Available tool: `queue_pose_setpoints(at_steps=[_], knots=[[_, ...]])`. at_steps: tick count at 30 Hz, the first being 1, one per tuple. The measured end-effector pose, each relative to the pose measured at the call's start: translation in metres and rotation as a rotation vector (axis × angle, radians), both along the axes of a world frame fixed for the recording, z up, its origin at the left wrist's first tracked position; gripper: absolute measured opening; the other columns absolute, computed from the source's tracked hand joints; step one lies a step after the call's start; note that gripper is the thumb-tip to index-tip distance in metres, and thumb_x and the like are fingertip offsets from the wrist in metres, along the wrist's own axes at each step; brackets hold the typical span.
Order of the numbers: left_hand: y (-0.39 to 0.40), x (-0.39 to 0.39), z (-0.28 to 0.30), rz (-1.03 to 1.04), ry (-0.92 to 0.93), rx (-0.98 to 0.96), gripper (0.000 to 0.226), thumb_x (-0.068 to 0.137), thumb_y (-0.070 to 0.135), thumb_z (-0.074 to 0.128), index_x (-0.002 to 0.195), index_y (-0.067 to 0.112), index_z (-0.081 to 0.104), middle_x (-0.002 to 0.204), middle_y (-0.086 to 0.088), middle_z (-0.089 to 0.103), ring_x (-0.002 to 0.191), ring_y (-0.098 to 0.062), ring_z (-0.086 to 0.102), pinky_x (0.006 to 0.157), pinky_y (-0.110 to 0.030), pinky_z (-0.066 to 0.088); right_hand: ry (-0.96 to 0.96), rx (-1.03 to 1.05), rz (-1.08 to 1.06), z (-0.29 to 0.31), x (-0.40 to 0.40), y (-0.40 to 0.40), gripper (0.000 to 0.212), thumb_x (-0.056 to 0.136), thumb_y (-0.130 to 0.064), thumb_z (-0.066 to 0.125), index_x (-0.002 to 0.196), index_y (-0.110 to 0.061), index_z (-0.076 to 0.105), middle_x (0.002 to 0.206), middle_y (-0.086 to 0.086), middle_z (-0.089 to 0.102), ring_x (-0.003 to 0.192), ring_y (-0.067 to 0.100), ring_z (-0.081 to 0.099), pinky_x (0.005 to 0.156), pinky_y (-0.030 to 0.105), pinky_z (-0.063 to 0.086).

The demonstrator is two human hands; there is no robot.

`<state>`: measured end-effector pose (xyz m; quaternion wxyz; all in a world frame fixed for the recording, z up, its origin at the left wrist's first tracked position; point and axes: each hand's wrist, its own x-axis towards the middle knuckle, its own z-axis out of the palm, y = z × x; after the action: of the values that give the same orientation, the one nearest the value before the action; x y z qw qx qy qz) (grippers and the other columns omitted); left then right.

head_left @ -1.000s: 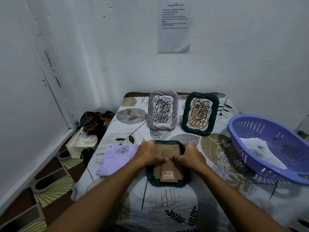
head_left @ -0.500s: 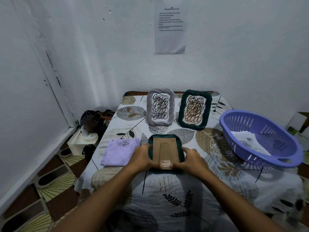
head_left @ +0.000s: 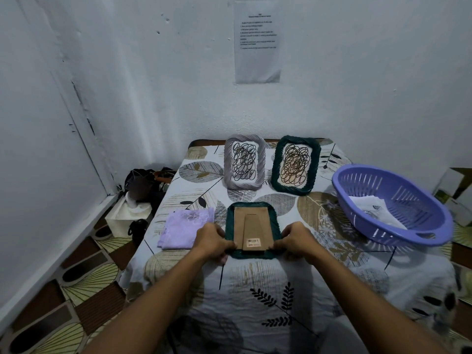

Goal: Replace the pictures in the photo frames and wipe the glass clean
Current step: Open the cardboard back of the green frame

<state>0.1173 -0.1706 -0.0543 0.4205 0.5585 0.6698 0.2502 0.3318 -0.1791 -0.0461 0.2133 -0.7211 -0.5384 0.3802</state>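
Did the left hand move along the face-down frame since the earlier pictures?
Yes. The left hand slid toward the person: it was at the upper left corner of the face-down frame; now it grips the lower left corner.

Both hands on face-down frame

Matt brown cardboard backing, glossy slotted plastic basket, soft lilac cloth

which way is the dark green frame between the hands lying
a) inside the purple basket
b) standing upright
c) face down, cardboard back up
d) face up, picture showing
c: the dark green woven photo frame lies flat on the leaf-patterned tablecloth with its brown cardboard backing and stand facing up.
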Motion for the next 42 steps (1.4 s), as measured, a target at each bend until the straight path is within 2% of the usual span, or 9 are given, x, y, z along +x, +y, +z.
queue_pose_setpoints(at_steps=[6, 10, 13, 19, 22, 26, 30, 36, 42], knots=[[0.000, 0.002, -0.002, 0.065, -0.081, -0.014, 0.039, 0.076, 0.002, 0.079, 0.101, 0.000, 0.049, 0.068, -0.022, 0.066, 0.041, -0.026, 0.056, 0.050, -0.040, 0.055, 0.052, -0.025, -0.036, 0.000, -0.003, 0.003, 0.025, 0.070, -0.006, 0.083, 0.080, 0.012, 0.069, 0.072, 0.025, 0.070, 0.048, 0.024, 0.061, 0.046, 0.028, 0.054], [0.001, 0.005, -0.004, 0.101, -0.132, -0.033, 0.038, 0.077, -0.002, 0.077, 0.103, -0.001, 0.048, 0.069, -0.023, 0.064, 0.037, -0.023, 0.053, 0.040, -0.030, 0.050, 0.052, -0.034, -0.061, -0.001, -0.005, 0.004, 0.024, 0.070, -0.004, 0.082, 0.080, 0.013, 0.068, 0.070, 0.025, 0.070, 0.055, 0.031, 0.067, 0.057, 0.041, 0.060], [0.002, 0.007, -0.008, 0.129, -0.154, -0.033, 0.035, 0.077, -0.005, 0.075, 0.100, 0.000, 0.049, 0.068, -0.023, 0.064, 0.039, -0.026, 0.054, 0.044, -0.033, 0.051, 0.065, -0.032, -0.085, -0.002, -0.006, 0.005, 0.021, 0.069, -0.002, 0.080, 0.079, 0.012, 0.068, 0.067, 0.024, 0.069, 0.055, 0.032, 0.068, 0.058, 0.044, 0.060], [0.006, 0.009, -0.015, 0.177, -0.221, -0.050, 0.032, 0.080, -0.012, 0.067, 0.101, 0.001, 0.046, 0.069, -0.022, 0.060, 0.041, -0.025, 0.051, 0.045, -0.033, 0.050, 0.084, -0.024, -0.137, -0.005, -0.005, 0.007, 0.015, 0.071, 0.000, 0.077, 0.077, 0.010, 0.068, 0.063, 0.021, 0.068, 0.045, 0.027, 0.063, 0.051, 0.035, 0.057], [0.006, 0.009, -0.016, 0.200, -0.253, -0.056, 0.028, 0.083, -0.014, 0.061, 0.098, 0.003, 0.045, 0.070, -0.021, 0.060, 0.040, -0.023, 0.049, 0.045, -0.033, 0.049, 0.104, -0.024, -0.158, -0.010, -0.004, 0.010, 0.010, 0.073, 0.002, 0.075, 0.071, 0.005, 0.066, 0.061, 0.020, 0.067, 0.045, 0.028, 0.062, 0.054, 0.039, 0.057], [0.005, 0.010, -0.017, 0.239, -0.303, -0.063, 0.023, 0.087, -0.016, 0.051, 0.099, 0.002, 0.046, 0.074, -0.022, 0.058, 0.041, -0.021, 0.045, 0.042, -0.029, 0.043, 0.164, -0.027, -0.183, -0.014, -0.002, 0.012, 0.020, 0.075, 0.008, 0.069, 0.062, -0.002, 0.057, 0.061, 0.021, 0.062, 0.050, 0.030, 0.060, 0.061, 0.049, 0.056], [0.008, 0.010, -0.021, 0.302, -0.387, -0.082, 0.025, 0.088, -0.019, 0.042, 0.102, 0.001, 0.045, 0.079, -0.024, 0.053, 0.036, -0.017, 0.040, 0.038, -0.024, 0.037, 0.231, -0.062, -0.201, -0.013, 0.000, 0.012, 0.019, 0.080, 0.013, 0.062, 0.068, 0.001, 0.054, 0.066, 0.022, 0.061, 0.044, 0.029, 0.059, 0.049, 0.036, 0.055], [0.008, 0.007, -0.021, 0.278, -0.408, -0.106, 0.026, 0.090, -0.018, 0.039, 0.103, 0.003, 0.047, 0.082, -0.024, 0.053, 0.038, -0.018, 0.043, 0.038, -0.026, 0.038, 0.277, -0.094, -0.195, -0.012, 0.001, 0.011, 0.016, 0.082, 0.014, 0.059, 0.072, 0.003, 0.053, 0.070, 0.024, 0.060, 0.045, 0.030, 0.058, 0.040, 0.031, 0.052], [0.003, -0.001, 0.000, 0.042, -0.142, -0.102, 0.018, 0.085, -0.004, 0.066, 0.093, 0.001, 0.051, 0.067, -0.018, 0.061, 0.038, -0.021, 0.054, 0.040, -0.029, 0.046, 0.133, -0.068, -0.103, -0.008, 0.005, 0.015, 0.010, 0.077, 0.003, 0.072, 0.076, 0.007, 0.063, 0.065, 0.022, 0.062, 0.046, 0.026, 0.058, 0.046, 0.029, 0.051]])
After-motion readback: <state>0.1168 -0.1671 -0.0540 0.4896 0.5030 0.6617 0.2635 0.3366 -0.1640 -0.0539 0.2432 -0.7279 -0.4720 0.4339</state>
